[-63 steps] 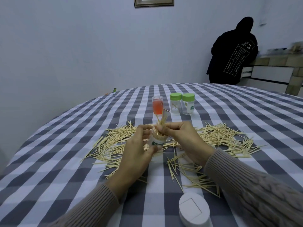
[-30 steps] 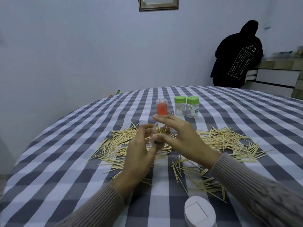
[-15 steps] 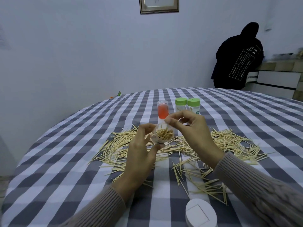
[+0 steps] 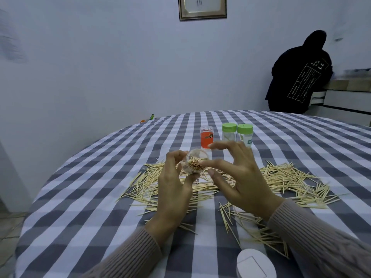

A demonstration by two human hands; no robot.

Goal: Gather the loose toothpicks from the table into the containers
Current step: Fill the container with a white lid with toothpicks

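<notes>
left hand (image 4: 172, 189) around tilted jar (image 4: 195, 164)

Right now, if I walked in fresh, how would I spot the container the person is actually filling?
Start at the round table with the grey-and-white checked cloth and find the two hands raised over the scattered toothpicks. The left hand grips a small clear container, tilted toward the camera, packed with toothpick ends. Unlike the red jar and two green-lidded jars standing behind, it is lidless and off the table.
</notes>
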